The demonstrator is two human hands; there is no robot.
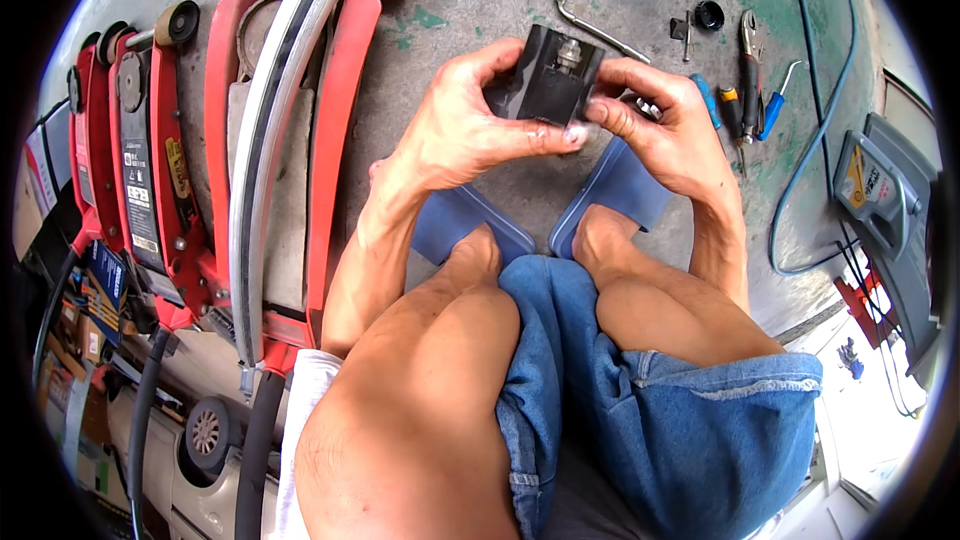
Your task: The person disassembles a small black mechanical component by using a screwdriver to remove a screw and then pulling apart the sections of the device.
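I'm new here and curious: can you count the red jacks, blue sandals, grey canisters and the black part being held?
Red floor jacks: 2
Blue sandals: 2
Grey canister: 1
Black block: 1
Total: 6

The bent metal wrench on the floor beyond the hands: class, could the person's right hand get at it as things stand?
Probably yes, once freed. The right hand grips the black block together with the left hand; the bent wrench lies just beyond on bare concrete floor, nothing between.
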